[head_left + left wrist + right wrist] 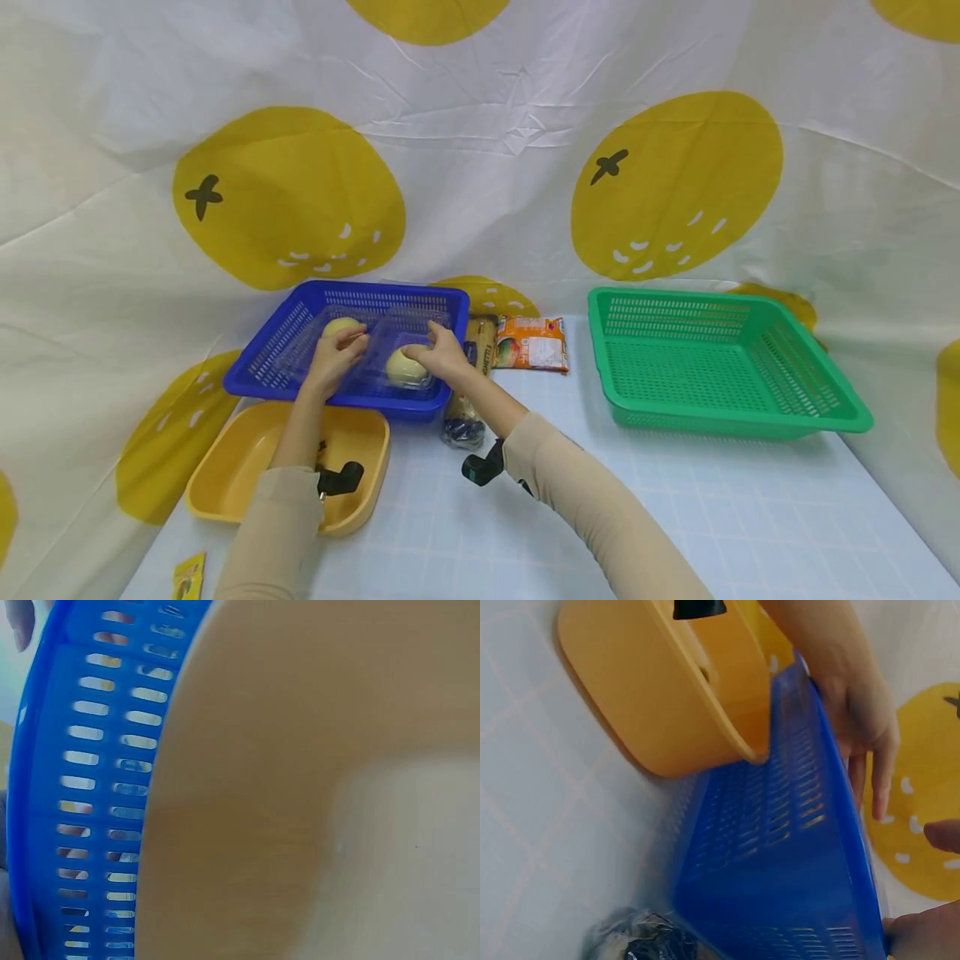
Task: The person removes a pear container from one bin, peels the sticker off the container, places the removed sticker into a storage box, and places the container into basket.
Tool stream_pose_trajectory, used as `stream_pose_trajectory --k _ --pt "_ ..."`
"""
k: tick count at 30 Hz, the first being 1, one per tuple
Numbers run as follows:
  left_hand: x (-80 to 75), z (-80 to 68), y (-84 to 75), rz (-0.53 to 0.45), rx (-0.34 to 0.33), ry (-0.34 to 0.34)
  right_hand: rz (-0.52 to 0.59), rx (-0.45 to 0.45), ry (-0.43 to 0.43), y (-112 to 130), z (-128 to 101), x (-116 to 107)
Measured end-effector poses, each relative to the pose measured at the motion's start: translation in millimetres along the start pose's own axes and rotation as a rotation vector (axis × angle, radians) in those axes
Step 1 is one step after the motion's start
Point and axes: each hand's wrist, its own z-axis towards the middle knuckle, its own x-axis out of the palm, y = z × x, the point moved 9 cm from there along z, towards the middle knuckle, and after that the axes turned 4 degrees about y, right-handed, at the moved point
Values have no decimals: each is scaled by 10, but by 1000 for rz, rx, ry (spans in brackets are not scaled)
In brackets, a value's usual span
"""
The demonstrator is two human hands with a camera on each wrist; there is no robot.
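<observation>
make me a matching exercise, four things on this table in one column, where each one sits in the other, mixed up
Things:
1. green basket
2. yellow tub
3. clear box
4. snack packet

Places:
A. inside the blue basket
B. on the table between the two baskets
C. far right of the table
D. front left, just before the blue basket

Pairs: 1-C, 2-D, 3-A, 4-B
</observation>
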Motion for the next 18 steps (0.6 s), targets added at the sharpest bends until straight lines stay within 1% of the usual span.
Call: stream_pose_trajectory --k 2,4,6,9,11,13,15,18 --pt "-7 -16 -64 75 45 -43 3 -44 8 16 -57 -30" --pt "7 -34 -133 178 85 -78 7 -97 4 36 -130 -85" --pt "44 -46 -176 270 103 -81 14 -149 1 42 -221 -155" --pt "132 -46 -196 372 122 -24 47 -202 9 10 -374 -273" --pt "178 -51 -183 406 123 32 68 -223 16 18 -508 -362" --pt "213 -51 -166 426 128 75 70 -239 2 -17 -613 -474" --pt "238 -48 -155 432 139 103 59 -264 -21 -49 -714 -604" --pt "257 -36 -138 415 148 117 30 -292 -56 -144 -835 -804"
